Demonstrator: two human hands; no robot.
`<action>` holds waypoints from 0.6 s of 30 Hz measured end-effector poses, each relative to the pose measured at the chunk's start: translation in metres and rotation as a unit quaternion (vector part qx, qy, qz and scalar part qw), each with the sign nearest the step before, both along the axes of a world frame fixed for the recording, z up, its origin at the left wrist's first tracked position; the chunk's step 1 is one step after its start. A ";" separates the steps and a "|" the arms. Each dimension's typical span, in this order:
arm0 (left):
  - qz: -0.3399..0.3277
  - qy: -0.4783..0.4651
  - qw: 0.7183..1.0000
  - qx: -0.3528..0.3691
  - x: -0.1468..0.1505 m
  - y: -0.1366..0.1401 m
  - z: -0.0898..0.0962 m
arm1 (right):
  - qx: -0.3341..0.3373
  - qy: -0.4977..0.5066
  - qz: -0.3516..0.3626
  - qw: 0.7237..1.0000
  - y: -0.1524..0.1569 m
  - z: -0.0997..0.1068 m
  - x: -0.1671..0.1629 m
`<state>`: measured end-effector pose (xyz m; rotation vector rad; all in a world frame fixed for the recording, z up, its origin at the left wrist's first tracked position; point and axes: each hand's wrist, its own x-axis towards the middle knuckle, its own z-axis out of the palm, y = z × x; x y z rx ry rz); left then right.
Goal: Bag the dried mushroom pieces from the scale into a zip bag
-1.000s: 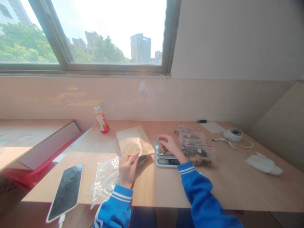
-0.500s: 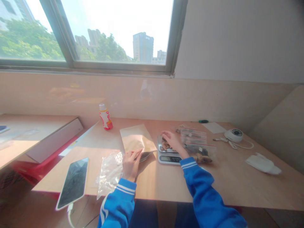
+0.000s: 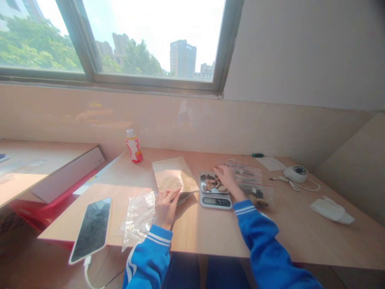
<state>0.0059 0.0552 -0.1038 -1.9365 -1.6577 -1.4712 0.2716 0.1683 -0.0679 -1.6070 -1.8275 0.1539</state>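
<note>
My left hand (image 3: 164,205) grips the near edge of a brown paper pouch (image 3: 173,174) that lies flat on the wooden table (image 3: 210,237); the pouch's dark mouth shows beside my fingers. My right hand (image 3: 226,180) rests on the right side of a small digital kitchen scale (image 3: 215,200). Its bent fingertips touch the brown and dark dried pieces (image 3: 210,182) heaped on the platform. Whether the fingers pinch a piece is hidden. Both arms wear blue sleeves with white stripes.
A crumpled clear bag (image 3: 138,216) and a phone (image 3: 91,228) with a cable lie left of my hand. Zip bags (image 3: 249,173), one holding brown pieces (image 3: 257,195), sit right of the scale. A small bottle (image 3: 133,146), a white device (image 3: 296,173), tissue (image 3: 331,209) and a green pen (image 3: 258,155) lie farther off.
My right hand has slid from over the scale's platform to its right side, uncovering the heap of pieces. The view has shifted slightly. My left hand stays on the pouch.
</note>
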 end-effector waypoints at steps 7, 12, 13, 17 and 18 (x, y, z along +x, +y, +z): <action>0.000 -0.009 1.000 -0.005 0.000 -0.001 -0.001 | -0.070 -0.107 -0.058 0.990 0.007 0.007 -0.010; 0.006 -0.007 1.000 -0.007 0.000 -0.001 -0.001 | -0.089 -0.129 -0.064 0.986 -0.005 0.012 -0.007; 0.008 -0.006 1.000 -0.007 0.000 -0.001 0.000 | -0.077 -0.123 -0.064 0.987 -0.012 0.012 -0.006; 0.005 -0.008 1.000 -0.002 0.000 -0.001 0.000 | -0.008 -0.090 0.050 0.995 -0.046 0.010 -0.009; 0.004 -0.008 1.000 -0.003 0.000 -0.001 0.000 | -0.002 -0.096 0.083 0.992 -0.054 0.008 -0.011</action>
